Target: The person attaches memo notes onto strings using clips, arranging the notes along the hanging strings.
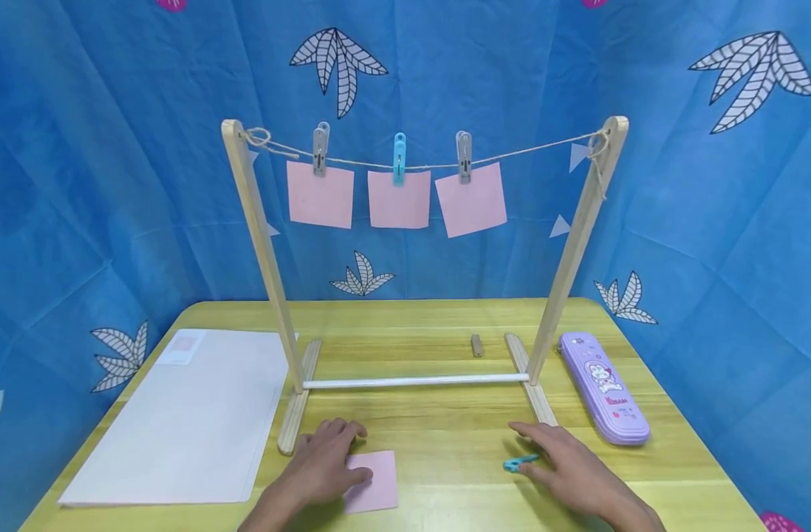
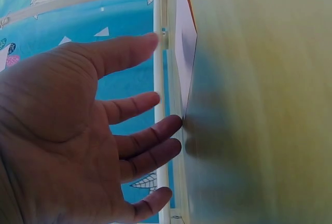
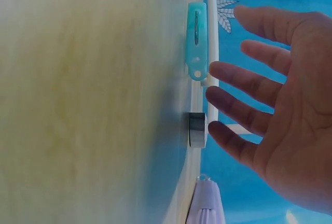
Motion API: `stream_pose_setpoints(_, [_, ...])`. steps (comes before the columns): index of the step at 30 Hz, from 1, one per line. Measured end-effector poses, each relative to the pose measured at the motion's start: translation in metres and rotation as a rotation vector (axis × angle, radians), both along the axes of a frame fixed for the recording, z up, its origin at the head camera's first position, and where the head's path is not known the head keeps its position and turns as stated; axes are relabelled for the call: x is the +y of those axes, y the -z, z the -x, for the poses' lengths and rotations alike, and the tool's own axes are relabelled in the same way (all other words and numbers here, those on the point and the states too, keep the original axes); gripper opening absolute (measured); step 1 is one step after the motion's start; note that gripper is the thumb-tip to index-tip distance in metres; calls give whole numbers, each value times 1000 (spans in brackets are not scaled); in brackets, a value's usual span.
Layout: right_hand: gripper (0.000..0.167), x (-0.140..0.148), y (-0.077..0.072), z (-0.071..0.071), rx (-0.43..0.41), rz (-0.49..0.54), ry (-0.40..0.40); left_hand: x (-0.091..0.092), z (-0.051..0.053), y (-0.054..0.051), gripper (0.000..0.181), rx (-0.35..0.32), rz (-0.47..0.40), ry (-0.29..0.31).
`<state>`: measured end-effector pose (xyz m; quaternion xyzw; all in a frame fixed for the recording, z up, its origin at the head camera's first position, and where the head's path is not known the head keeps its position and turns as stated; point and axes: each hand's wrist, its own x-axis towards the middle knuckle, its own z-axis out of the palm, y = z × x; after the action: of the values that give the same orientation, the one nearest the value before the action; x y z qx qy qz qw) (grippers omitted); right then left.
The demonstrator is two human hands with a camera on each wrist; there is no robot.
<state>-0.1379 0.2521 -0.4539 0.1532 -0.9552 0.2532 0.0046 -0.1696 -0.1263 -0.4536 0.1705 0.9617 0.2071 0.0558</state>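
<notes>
My left hand (image 1: 322, 465) hovers with spread fingers at a pink paper square (image 1: 382, 484) on the table, its thumb over the paper. In the left wrist view the hand (image 2: 67, 120) has nothing between its fingers, and the paper (image 2: 185, 53) lies beyond the thumb. At the right, a teal clothespin (image 1: 515, 463) lies on the table beside my right hand (image 1: 575, 473). The right wrist view shows this clothespin (image 3: 196, 42) apart from the loosely extended fingers of the hand (image 3: 301, 110).
A wooden frame (image 1: 262, 236) holds a string (image 1: 525, 151) with three pink papers (image 1: 399, 203) pegged on it by two grey clothespins (image 1: 464, 159) and a teal one (image 1: 399, 157). A white sheet (image 1: 179, 428) lies left, a purple pencil case (image 1: 605, 391) right, a small brown block (image 1: 476, 345) behind the crossbar.
</notes>
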Motion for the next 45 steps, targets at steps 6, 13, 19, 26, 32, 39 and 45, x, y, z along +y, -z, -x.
stream_pose_setpoints(6, [48,2,2,0,46,-44,-26,-2,0,1,53,-26,32,4])
stream_pose_setpoints(13, [43,5,2,1,-23,-95,-62,-1,-2,-1,43,-76,52,-10])
stream_pose_setpoints(19, [32,7,4,2,-61,-107,-53,0,-3,-2,40,-105,65,-34])
stream_pose_setpoints(26, [26,12,7,1,-93,-85,-49,1,-3,-1,42,-110,62,-36])
stream_pose_setpoints(32, [23,11,5,0,-65,-107,-42,0,-2,0,37,-48,-1,33])
stream_pose_setpoints(39, [21,12,5,0,-13,-102,-59,2,4,1,18,-14,-118,36])
stream_pose_setpoints(45, [19,13,5,4,34,-33,-90,5,11,-8,3,-14,-299,32])
